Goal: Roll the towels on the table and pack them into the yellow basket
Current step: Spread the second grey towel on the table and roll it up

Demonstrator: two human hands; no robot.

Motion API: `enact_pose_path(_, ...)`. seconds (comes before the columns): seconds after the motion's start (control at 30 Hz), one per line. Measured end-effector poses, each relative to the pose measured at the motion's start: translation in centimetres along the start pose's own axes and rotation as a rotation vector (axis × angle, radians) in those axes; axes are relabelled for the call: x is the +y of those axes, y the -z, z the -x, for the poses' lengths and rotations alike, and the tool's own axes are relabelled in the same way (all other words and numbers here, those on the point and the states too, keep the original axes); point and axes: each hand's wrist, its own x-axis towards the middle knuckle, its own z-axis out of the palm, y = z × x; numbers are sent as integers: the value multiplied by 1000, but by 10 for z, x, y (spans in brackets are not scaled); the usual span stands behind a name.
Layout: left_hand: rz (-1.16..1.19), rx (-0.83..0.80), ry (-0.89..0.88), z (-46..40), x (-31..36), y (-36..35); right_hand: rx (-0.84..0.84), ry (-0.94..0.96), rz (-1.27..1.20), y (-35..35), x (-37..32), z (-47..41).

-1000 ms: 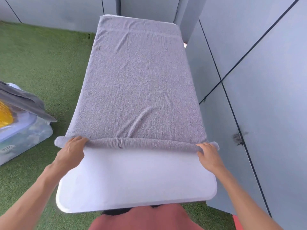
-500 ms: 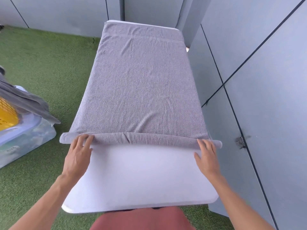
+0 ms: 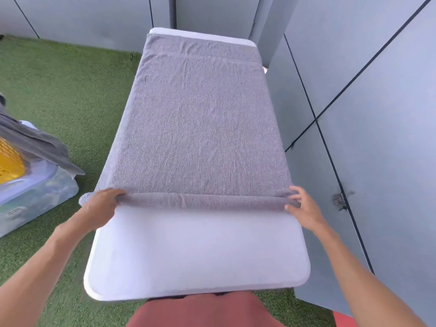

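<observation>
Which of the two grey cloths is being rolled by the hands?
The grey towel spread on the white table: both hands curl around its rolled near edge. The other grey cloth hangs untouched over the yellow basket.

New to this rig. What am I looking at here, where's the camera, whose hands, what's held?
There is no machine: a person works with two bare hands. The single wide-angle camera sits on the person's head and looks forward and down, so the arms enter from the bottom. A long white table stands on green artificial turf. A grey terry towel lies flat along it, with its near edge rolled into a thin tube. The left hand and the right hand each curl their fingers over one end of that roll. At the left edge, part of a yellow basket shows on a clear plastic bin, under a grey cloth.
</observation>
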Motion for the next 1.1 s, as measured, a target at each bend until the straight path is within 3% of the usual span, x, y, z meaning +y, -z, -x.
enact_pose_path(0.07,97,133,52,-2,11,5,220,82,22,-9,-8,2)
enact_pose_path(0.13,3,335,13,3,17,2,359,171,274,-25,-10,8)
enact_pose_path(0.23,-163,431,-84,18,19,-20,330,261,570,-46,-8,23)
enact_pose_path(0.4,-210,255,-144,10,15,-42,172,207,475,-52,-11,11)
enact_pose_path(0.57,-226,247,-52,2,20,-21,50,149,497,-34,-26,2)
enact_pose_path(0.7,-220,-87,60,6,5,-8,-165,29,439,-11,-19,11)
enact_pose_path(0.8,-10,-217,121,-5,1,5,-165,-128,132,-1,-24,10)
enact_pose_path(0.9,164,3,182,-11,4,10,117,-44,30,-10,-29,9)
enact_pose_path(1.0,-57,360,56,3,10,-3,375,126,433,-33,-24,18)
enact_pose_path(1.1,-168,444,-94,24,14,-26,415,166,586,-53,-17,31)
